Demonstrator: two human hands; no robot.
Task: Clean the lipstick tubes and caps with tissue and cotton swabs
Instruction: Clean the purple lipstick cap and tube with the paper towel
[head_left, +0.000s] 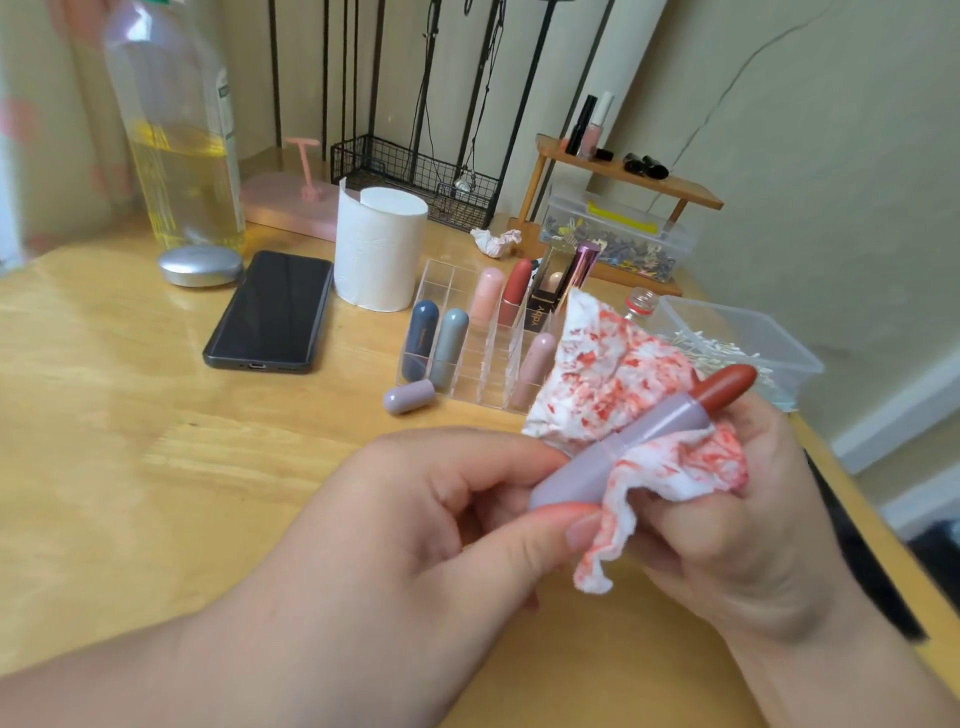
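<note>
My left hand (441, 525) pinches the base of an uncapped lilac lipstick tube (623, 447) whose red-brown bullet (727, 387) points up and right. Around the tube's middle my right hand (748, 525) holds a white tissue (608, 379) smeared with red. The tube's lilac cap (409, 396) lies on the table in front of a clear organizer (467, 332) that holds several capped lipsticks. A clear tub of cotton swabs (737, 338) stands behind the tissue, partly hidden by it.
A tissue roll (379, 249), a black phone (272, 312), a silver compact (201, 266) and a bottle of yellow liquid (176, 135) stand at the back left. A crumpled used tissue (493, 240), a wire basket (415, 176) and a wooden shelf (628, 176) are behind the organizer.
</note>
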